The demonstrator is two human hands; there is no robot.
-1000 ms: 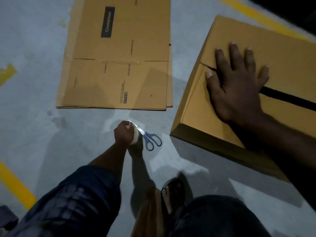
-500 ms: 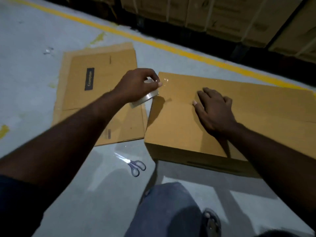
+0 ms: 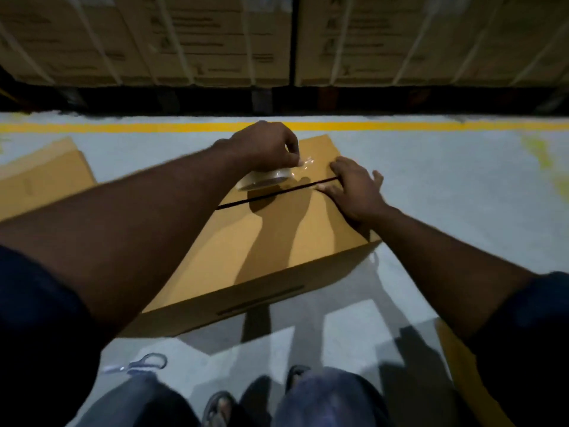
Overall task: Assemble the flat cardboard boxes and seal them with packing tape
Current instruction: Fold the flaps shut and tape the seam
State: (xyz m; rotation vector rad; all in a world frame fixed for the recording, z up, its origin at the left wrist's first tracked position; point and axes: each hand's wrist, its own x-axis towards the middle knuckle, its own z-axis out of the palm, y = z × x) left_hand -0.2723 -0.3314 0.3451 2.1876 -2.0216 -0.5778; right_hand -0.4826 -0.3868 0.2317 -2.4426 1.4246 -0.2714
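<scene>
An assembled brown cardboard box (image 3: 271, 241) stands on the floor in front of me, its top flaps folded down with a dark gap (image 3: 277, 192) between them. My left hand (image 3: 264, 146) grips a roll of clear packing tape (image 3: 264, 179) above the far part of the box top, and a loose shiny end of tape (image 3: 304, 163) shows beside my fingers. My right hand (image 3: 354, 189) presses on the flaps at the right end of the gap, fingers spread flat.
Flat cardboard (image 3: 40, 177) lies on the floor at the left. Blue-handled scissors (image 3: 144, 363) lie near my left knee. A yellow floor line (image 3: 400, 126) runs behind the box, with strapped stacks of cartons (image 3: 277, 41) beyond. Another cardboard edge (image 3: 462, 374) shows at lower right.
My left hand picked the tape roll up from beside the scissors and carried it over the box top. My right hand slid to the right end of the flap gap. My view swung round.
</scene>
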